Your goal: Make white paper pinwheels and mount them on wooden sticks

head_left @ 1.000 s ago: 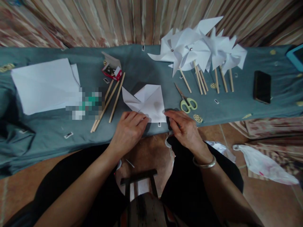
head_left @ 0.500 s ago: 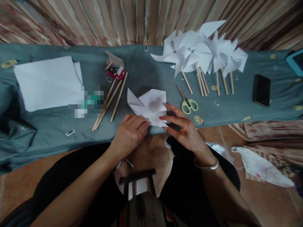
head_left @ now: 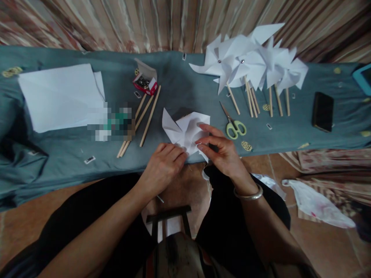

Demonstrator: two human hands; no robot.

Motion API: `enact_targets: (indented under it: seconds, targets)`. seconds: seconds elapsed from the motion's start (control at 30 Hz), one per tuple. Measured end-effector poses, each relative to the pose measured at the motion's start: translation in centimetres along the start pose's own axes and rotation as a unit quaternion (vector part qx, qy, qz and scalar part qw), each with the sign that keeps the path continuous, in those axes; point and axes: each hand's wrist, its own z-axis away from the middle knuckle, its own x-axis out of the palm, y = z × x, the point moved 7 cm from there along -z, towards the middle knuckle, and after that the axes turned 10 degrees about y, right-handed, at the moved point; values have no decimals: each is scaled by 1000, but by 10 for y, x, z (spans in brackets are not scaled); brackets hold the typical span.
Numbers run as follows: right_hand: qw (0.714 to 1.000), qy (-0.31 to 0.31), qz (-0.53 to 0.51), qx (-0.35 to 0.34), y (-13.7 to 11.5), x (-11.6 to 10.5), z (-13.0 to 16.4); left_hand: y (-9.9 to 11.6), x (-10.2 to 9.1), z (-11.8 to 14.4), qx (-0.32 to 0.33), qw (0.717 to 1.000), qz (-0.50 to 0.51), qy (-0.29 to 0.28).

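- Head view, hands: I look down at two bare hands working at the near edge of a long table (head_left: 72,154) draped in grey-green cloth.
- My left hand (head_left: 162,166) lies palm down, fingers curled and narrow, fingertips pressing the near-left edge of a white, partly folded paper sheet (head_left: 185,129).
- My right hand (head_left: 223,152) wears a metal bangle; its thumb and fingers pinch a folded corner of the same sheet and bend it towards the middle.
- The sheet lies at the table's near edge, directly ahead of me, one pointed flap standing up on the left.
- Handling, as I judge it: the paper is very light, thin and easily creased or torn. It is best held by its corners and fold lines with fingertips, while the other hand pins it flat.
- Head view, surroundings: just left of the sheet lie several wooden sticks (head_left: 145,117), with a small open red box (head_left: 145,83) of metal pins at their far end.
- Further left sits a stack of plain white paper (head_left: 58,94).
- To the right lie green-handled scissors (head_left: 233,123).
- Beyond them is a cluster of finished white paper pinwheels (head_left: 249,63) on sticks.
- A dark phone (head_left: 322,111) lies far right.
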Motion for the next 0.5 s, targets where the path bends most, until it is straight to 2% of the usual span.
enact_targets:
  seconds: [0.1, 0.3, 0.5]
  targets:
    - [999, 18, 35, -14, -4, 5, -4, -2, 0, 1, -11, 1000, 7, 1]
    - [997, 44, 57, -21, -5, 15, -10, -6, -6, 2, -37, 998, 16, 44]
    - [996, 65, 51, -21, -7, 19, -15, -5, 1, 5, -32, 999, 11, 9]
